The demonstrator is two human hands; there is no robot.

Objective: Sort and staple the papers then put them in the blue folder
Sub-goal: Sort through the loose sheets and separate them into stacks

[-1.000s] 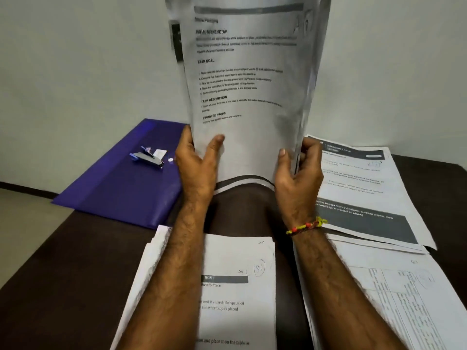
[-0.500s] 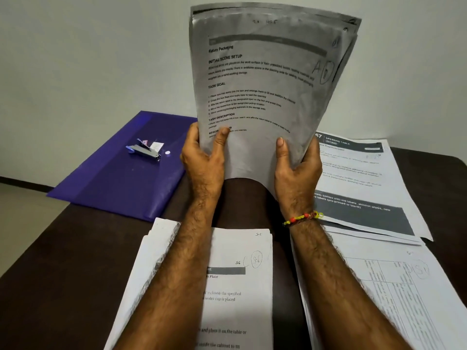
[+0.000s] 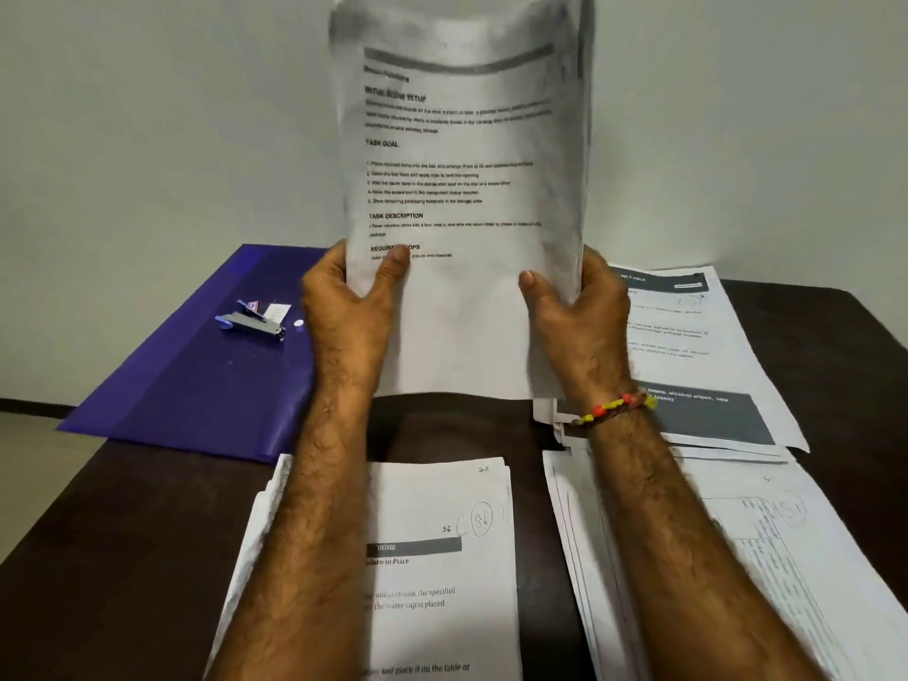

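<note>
Nearest, two paper piles (image 3: pixel 442 557) flank a bare strip of dark table (image 3: pixel 123 557). Beyond them, the left hand (image 3: pixel 344 307) and right hand (image 3: pixel 575 312) grip an upright sheaf (image 3: pixel 462 189) by its side edges. Far left, the stapler (image 3: pixel 250 324) lies on the blue folder (image 3: pixel 196 385).

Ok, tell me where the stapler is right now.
In the head view, the stapler lies on the blue folder at the table's far left, left of the left hand, which holds the raised papers.
</note>
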